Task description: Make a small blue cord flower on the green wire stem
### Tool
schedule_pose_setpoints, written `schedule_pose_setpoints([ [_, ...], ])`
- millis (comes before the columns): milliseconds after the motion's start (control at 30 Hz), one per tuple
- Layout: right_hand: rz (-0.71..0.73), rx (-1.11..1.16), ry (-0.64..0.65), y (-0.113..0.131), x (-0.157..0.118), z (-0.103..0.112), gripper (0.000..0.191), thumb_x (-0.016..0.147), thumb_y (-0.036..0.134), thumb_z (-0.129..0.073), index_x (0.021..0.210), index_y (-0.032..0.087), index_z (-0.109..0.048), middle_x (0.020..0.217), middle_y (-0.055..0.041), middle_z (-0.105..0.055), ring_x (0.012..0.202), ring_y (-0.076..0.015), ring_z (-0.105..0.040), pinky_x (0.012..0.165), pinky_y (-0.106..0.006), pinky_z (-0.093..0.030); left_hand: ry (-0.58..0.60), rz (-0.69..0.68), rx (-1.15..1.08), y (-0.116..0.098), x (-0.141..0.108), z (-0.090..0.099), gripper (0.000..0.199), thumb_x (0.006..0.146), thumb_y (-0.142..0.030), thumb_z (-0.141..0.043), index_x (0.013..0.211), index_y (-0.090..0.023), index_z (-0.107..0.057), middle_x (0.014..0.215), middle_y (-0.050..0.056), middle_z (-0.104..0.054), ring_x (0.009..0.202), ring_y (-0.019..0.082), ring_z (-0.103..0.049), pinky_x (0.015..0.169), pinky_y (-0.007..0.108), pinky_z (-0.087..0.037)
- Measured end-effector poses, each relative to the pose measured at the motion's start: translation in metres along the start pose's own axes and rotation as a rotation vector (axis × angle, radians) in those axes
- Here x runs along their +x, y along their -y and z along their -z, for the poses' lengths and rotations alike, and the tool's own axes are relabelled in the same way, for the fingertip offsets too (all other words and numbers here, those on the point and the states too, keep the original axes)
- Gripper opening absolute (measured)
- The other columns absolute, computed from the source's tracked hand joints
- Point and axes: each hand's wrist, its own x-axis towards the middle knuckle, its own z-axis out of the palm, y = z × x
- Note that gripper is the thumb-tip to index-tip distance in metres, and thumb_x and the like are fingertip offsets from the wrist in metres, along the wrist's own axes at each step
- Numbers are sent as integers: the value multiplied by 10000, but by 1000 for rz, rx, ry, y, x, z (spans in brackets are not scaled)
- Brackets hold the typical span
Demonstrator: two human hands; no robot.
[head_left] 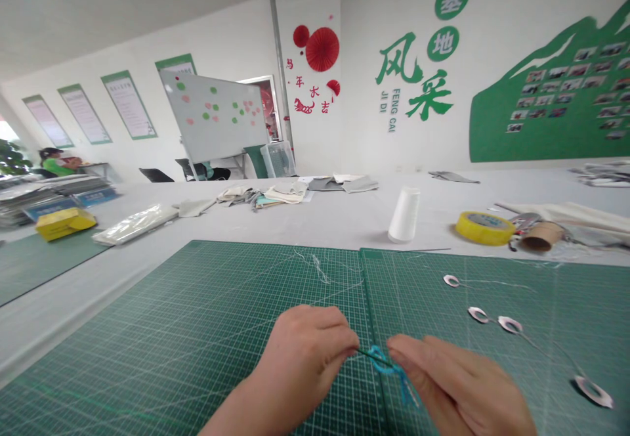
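**Q:** Specimen in hand?

**A:** A loose tangle of turquoise yarn (388,365) on a thin dark shaft (373,354). The yarn forms small loops around the shaft, and one strand hangs toward the near side. Too small to tell whether the shaft is a needle or a hook.

**Q:** Location?

**A:** Near centre of the table, over the seam between the left cutting mat (147,364) and the right cutting mat (492,291), both green and gridded. Contact with the mats: cannot tell.

**Q:** Hand state?

**A:** Left hand (300,364): fingers pressed together, thumb hidden, pinching the left end of the shaft. Right hand (455,383): fingers and thumb closed, pinching at the yarn from the right. The two hands are just apart, with the yarn between them.

**Q:** Surroundings?

**A:** Four small silvery oval rings (478,314) lie to the right on the right cutting mat, trailing fine threads. Farther off stand a white thread cone (404,215), a yellow tape roll (485,228) and a cardboard tube (541,236).
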Motion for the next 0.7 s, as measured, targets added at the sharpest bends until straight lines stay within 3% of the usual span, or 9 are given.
schedule_pose_setpoints([
  [200, -150, 164, 26, -8, 2, -1, 145, 921, 262, -546, 920, 229, -687, 749, 3, -729, 675, -141, -707, 615, -181, -541, 75, -8, -134, -2, -1, 7, 156, 887, -117, -598, 818, -200, -711, 779, -9, -681, 723, 128, -619, 683, 249, -444],
  [367, -441, 239, 131, -16, 6, -4, 278, 911, 401, -509, 775, 235, -685, 648, 14, -683, 539, -146, -611, 462, -214, -467, 96, 56, -400, -8, 1, 13, 134, 818, -54, -677, 786, -167, -742, 748, 2, -697, 742, 112, -635, 707, 199, -471],
  [500, -553, 403, 248, -24, 6, -11, 327, 893, 447, -508, 780, 205, -695, 703, -25, -672, 651, -176, -610, 521, -238, -465, 68, 118, -576, -12, 3, 17, 145, 769, -47, -725, 758, -188, -756, 711, -7, -694, 722, 118, -623, 692, 209, -473],
  [700, -742, 570, 247, -17, 2, -25, 346, 832, 494, -560, 690, 197, -667, 543, 51, -445, 493, -112, -385, 454, -223, -331, -39, 235, -772, -8, 0, 18, 113, 729, -82, -758, 710, -192, -745, 691, -15, -631, 679, 127, -561, 655, 239, -437],
])
